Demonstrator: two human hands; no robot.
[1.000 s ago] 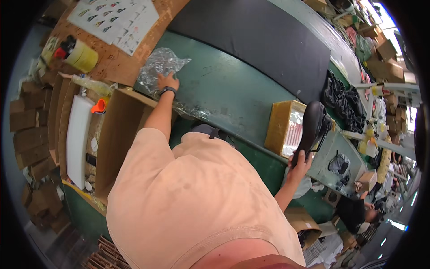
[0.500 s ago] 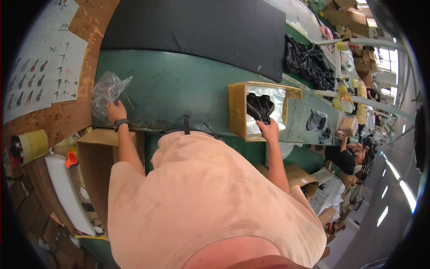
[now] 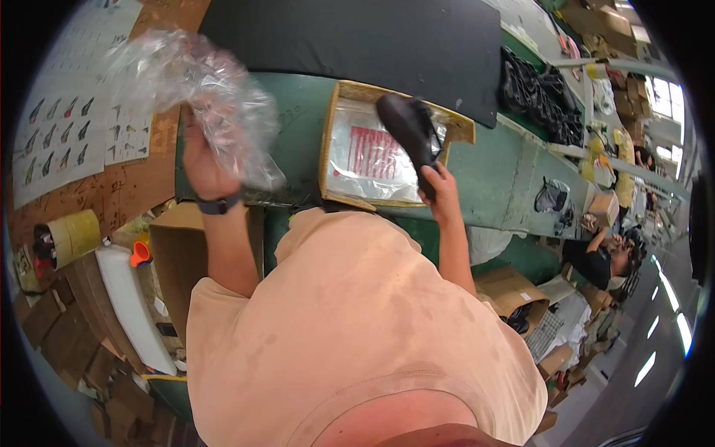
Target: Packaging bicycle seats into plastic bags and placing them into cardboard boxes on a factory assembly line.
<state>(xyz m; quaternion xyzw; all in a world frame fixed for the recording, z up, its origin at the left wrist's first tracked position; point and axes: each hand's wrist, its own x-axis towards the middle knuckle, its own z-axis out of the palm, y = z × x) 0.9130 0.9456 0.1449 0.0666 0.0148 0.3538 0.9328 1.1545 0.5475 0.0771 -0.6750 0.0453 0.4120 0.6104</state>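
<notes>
My left hand (image 3: 211, 165) is lifted at the left and grips a crumpled clear plastic bag (image 3: 201, 82), which covers most of its fingers. In my right hand (image 3: 442, 192) is a black bicycle saddle (image 3: 406, 128), held by its narrow nose. The wide end of the saddle points up and away over the right part of an open cardboard box (image 3: 326, 141) with taped edges. Inside that box lies shiny clear plastic packaging (image 3: 365, 153) with red print.
The green bench (image 3: 298, 112) carries a black mat (image 3: 350, 37) along its far side. Several black saddles (image 3: 540, 93) lie farther right. Open cartons (image 3: 182, 231) stand below the bench. A person (image 3: 596, 257) works at the right.
My left hand has raised the plastic bag off the bench. My right hand has lifted and turned the saddle out of the box, and the box now sits farther left.
</notes>
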